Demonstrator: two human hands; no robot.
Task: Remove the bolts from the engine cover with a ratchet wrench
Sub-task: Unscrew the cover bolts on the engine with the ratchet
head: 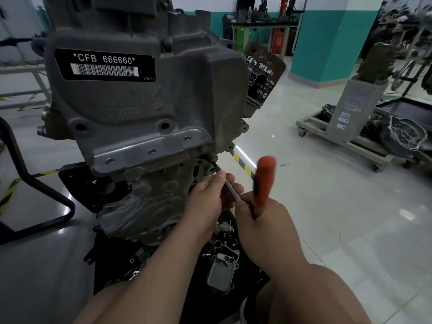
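A grey engine cover (145,99) with a barcode label stands on the engine block in front of me. The ratchet wrench (263,181) has an orange and black handle, blurred, standing upward. Its thin metal extension (230,187) runs up-left to a bolt (213,162) at the cover's lower right corner. My left hand (208,202) pinches the extension between thumb and fingers. My right hand (264,220) grips the lower end of the handle.
A black oil filter (263,71) sticks out right of the cover. Loose parts and an oil cooler (222,270) lie on the black stand below. A black tube frame (35,183) is at left. A wheeled cart (346,136) with engine parts stands at right.
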